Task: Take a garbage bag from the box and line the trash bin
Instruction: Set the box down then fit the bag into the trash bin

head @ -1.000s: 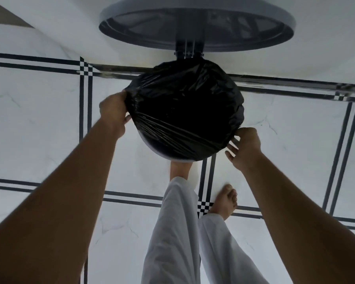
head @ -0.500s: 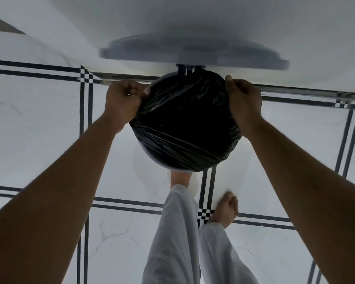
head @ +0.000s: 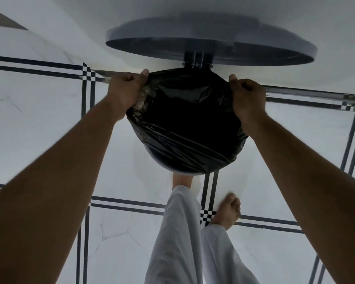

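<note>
A black garbage bag (head: 184, 124) lies stretched over the round mouth of the trash bin, whose pale rim (head: 172, 172) shows at the near edge. The bin's grey lid (head: 211, 41) stands raised on its hinge behind the mouth. My left hand (head: 125, 93) is fisted on the bag's edge at the far left of the rim. My right hand (head: 247, 99) grips the bag's edge at the far right. The bin's body is hidden under the bag. No box is in view.
The bin stands on a white tiled floor (head: 39, 124) with dark double lines, against a white wall (head: 59, 23). My bare feet (head: 228, 210) and white trousers (head: 180, 238) are just in front of the bin; one foot is under its near edge.
Both hands have moved from the bin's sides round to the far part of the rim, pulling the bag's edge there. The lid has stayed raised.
</note>
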A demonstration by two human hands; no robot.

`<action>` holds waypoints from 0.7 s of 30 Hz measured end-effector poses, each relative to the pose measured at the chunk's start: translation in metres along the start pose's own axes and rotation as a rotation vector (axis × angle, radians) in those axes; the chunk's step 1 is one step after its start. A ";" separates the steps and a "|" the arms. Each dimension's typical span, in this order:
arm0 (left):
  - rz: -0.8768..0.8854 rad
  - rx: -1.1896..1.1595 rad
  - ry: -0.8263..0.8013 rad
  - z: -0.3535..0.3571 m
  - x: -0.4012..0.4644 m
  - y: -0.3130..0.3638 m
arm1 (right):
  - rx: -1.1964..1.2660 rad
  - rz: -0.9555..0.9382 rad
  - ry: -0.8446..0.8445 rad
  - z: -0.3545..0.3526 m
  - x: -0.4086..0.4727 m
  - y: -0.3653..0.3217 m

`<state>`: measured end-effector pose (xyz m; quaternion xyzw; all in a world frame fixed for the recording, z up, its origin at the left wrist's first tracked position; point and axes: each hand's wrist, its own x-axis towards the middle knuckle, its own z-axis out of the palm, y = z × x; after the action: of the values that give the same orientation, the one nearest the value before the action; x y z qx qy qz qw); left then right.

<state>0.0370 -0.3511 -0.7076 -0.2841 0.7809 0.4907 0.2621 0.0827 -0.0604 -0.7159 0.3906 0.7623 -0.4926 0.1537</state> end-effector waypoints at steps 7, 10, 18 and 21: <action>-0.412 -0.071 -0.108 0.002 0.026 -0.050 | -0.024 0.028 0.028 -0.007 -0.004 0.001; -0.499 -0.325 0.037 -0.007 -0.015 -0.068 | 0.020 0.080 0.098 -0.015 -0.023 0.012; -0.607 -0.587 -0.199 -0.007 -0.134 -0.111 | 0.309 0.634 0.083 -0.027 -0.098 0.075; -0.567 -0.676 -0.022 0.006 -0.143 -0.122 | 0.462 0.730 0.029 -0.023 -0.125 0.085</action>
<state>0.2240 -0.3623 -0.6868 -0.5515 0.4649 0.6302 0.2871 0.2308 -0.0779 -0.6815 0.6656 0.4457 -0.5583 0.2158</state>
